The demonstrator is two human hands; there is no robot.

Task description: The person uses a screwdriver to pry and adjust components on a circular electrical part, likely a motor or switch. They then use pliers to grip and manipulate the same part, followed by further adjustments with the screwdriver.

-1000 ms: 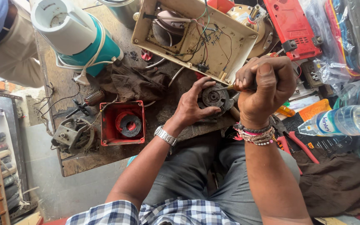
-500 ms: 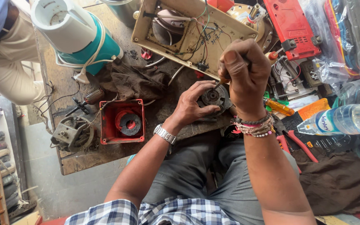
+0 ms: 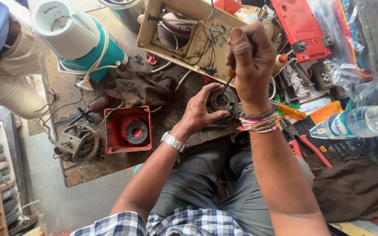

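My left hand (image 3: 202,109) grips a round grey metal motor part (image 3: 224,100) on the worn wooden bench (image 3: 92,168). A metal watch (image 3: 173,142) sits on that wrist. Directly above the part, my right hand (image 3: 251,65) is closed around a screwdriver (image 3: 229,78). The tool's tip points down into the middle of the part. Thread bracelets (image 3: 259,122) wrap my right wrist.
An opened cream appliance housing (image 3: 184,39) with wires lies behind my hands. A red square casing (image 3: 127,130), a bare motor (image 3: 76,143), a white and teal mixer base (image 3: 82,37), a dark rag, pliers (image 3: 305,144), a plastic bottle (image 3: 355,124) surround them. Another person (image 3: 1,52) stands at left.
My right hand rose from beside the motor part to above it and turned the screwdriver tip down into the part. My left hand stayed on the part.
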